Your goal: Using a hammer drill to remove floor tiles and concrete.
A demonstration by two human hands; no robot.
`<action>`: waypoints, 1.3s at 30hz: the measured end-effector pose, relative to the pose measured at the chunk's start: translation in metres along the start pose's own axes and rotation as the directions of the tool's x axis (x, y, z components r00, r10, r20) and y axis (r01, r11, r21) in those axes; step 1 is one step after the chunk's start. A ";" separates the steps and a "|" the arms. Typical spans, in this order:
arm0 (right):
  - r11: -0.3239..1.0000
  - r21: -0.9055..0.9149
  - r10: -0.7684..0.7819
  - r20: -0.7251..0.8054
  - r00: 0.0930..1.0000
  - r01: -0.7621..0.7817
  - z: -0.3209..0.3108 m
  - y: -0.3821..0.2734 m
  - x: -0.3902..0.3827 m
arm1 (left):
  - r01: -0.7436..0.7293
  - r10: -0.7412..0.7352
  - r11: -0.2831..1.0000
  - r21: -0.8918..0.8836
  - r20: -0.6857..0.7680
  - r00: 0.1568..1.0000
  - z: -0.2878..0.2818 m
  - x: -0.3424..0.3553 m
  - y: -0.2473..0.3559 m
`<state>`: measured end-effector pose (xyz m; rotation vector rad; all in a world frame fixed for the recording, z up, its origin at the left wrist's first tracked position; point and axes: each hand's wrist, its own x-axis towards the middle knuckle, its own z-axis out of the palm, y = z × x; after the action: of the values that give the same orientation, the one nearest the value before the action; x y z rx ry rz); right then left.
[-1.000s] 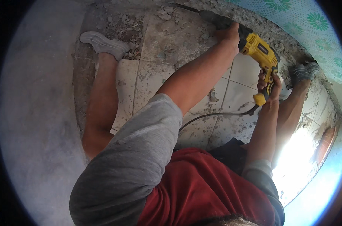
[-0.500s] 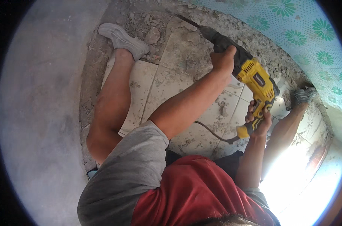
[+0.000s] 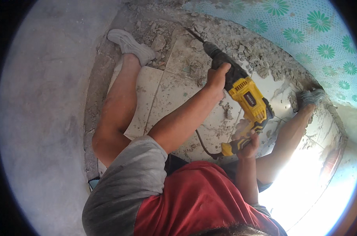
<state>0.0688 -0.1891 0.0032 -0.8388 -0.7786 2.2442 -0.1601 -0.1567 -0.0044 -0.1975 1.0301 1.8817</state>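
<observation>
Both hands were closed on a yellow-and-black power drill (image 3: 250, 99). The left hand (image 3: 217, 80) gripped its black neck, the thumb lying along the top and the fingers hidden underneath. The right hand (image 3: 247, 146) was wrapped around the rear handle (image 3: 241, 141), close to the person's body; its fingers were blurred, and I could not tell whether one pressed the trigger.

The drill slanted above the middle of the tiled floor (image 3: 147, 80), its long thin bit (image 3: 194, 35) pointing toward the floor's far edge. The tip lay near the rubble (image 3: 241, 48) there, though from where I stood I could not tell whether it touched. A dark cord (image 3: 202, 142) left the butt of the handle and curved back toward the person.

Crumbled rubble ran along the far edge, at the foot of a pale wall (image 3: 294, 24) patterned with green flowers. Loose chunks (image 3: 159, 42) were heaped toward the floor's far left corner, just beside the left shoe (image 3: 132, 46). The right shoe (image 3: 312, 97) was by the floor's right edge, close to the patterned wall. The person wore a red shirt (image 3: 204, 196) with grey sleeves (image 3: 127, 177), and strong glare (image 3: 298, 173) washed out the near right part of the floor.
</observation>
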 end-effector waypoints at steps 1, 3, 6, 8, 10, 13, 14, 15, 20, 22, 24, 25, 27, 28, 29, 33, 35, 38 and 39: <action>1.000 0.006 -0.008 -0.003 1.000 0.008 -0.004 0.005 -0.008 | 0.011 -0.011 1.000 0.001 0.001 1.000 -0.005 -0.006 -0.001; 0.999 -0.024 0.030 0.076 0.997 -0.028 -0.015 0.014 -0.025 | 0.033 -0.034 0.999 0.020 0.055 0.998 -0.020 -0.023 -0.007; 0.995 -0.042 0.090 0.077 0.993 -0.087 -0.026 0.021 -0.055 | 0.004 -0.003 1.000 -0.011 0.059 0.998 -0.045 -0.049 -0.022; 0.991 0.009 0.130 0.114 0.985 -0.132 -0.036 0.028 -0.074 | -0.016 0.029 0.997 -0.081 0.163 0.986 -0.057 -0.073 -0.028; 0.991 0.042 0.122 0.147 0.982 -0.129 -0.049 0.036 -0.090 | -0.033 0.042 0.998 -0.049 0.182 0.982 -0.063 -0.098 -0.032; 0.987 0.087 0.111 0.208 0.972 -0.131 -0.061 0.039 -0.108 | -0.064 0.056 0.998 0.027 0.233 0.971 -0.061 -0.125 -0.035; 0.986 0.091 0.113 0.239 0.965 -0.138 -0.064 0.039 -0.112 | -0.079 0.074 0.997 0.015 0.223 0.972 -0.061 -0.132 -0.037; 0.986 0.123 0.082 0.228 0.970 -0.112 -0.066 0.040 -0.114 | -0.094 0.090 0.996 0.006 0.216 0.972 -0.060 -0.137 -0.039; 0.963 0.223 0.063 0.349 0.935 -0.149 -0.096 0.047 -0.116 | -0.182 0.147 0.976 0.123 0.249 0.957 -0.046 -0.155 -0.051; 0.947 0.266 0.067 0.383 0.921 -0.179 -0.109 0.051 -0.116 | -0.256 0.217 0.948 0.187 0.207 0.954 -0.042 -0.158 -0.059; 0.918 0.310 0.110 0.402 0.909 -0.248 -0.120 0.057 -0.114 | -0.223 0.189 0.949 0.222 0.166 0.968 -0.042 -0.157 -0.066; 0.914 0.325 0.097 0.404 0.910 -0.241 -0.124 0.059 -0.114 | -0.190 0.169 0.953 0.235 0.107 0.980 -0.043 -0.155 -0.069; 0.900 0.365 0.072 0.417 0.906 -0.240 -0.129 0.064 -0.113 | -0.171 0.160 0.951 0.258 0.064 0.985 -0.043 -0.153 -0.075; 0.895 0.377 0.066 0.415 0.907 -0.237 -0.131 0.065 -0.113 | -0.150 0.152 0.952 0.266 0.014 0.988 -0.043 -0.151 -0.078; 0.888 0.395 0.062 0.407 0.911 -0.236 -0.133 0.067 -0.112 | -0.148 0.150 0.949 0.277 0.014 0.989 -0.042 -0.148 -0.079; 0.887 0.410 0.061 0.354 0.933 -0.213 -0.136 0.068 -0.112 | -0.112 0.116 0.952 0.285 0.005 0.993 -0.039 -0.138 -0.087; 0.885 0.419 0.053 0.341 0.938 -0.202 -0.136 0.067 -0.111 | -0.109 0.120 0.949 0.297 -0.021 0.993 -0.036 -0.133 -0.090; 0.884 0.431 0.032 0.334 0.942 -0.183 -0.138 0.067 -0.108 | -0.093 0.093 0.951 0.295 0.013 0.996 -0.031 -0.130 -0.092; 0.883 0.435 0.017 0.343 0.939 -0.175 -0.139 0.067 -0.108 | -0.089 0.084 0.952 0.295 0.028 0.996 -0.030 -0.129 -0.092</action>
<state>0.2119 -0.2658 -0.0920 -0.2792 -0.3114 2.5487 -0.0256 -0.2453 -0.0089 0.0379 1.3125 1.7760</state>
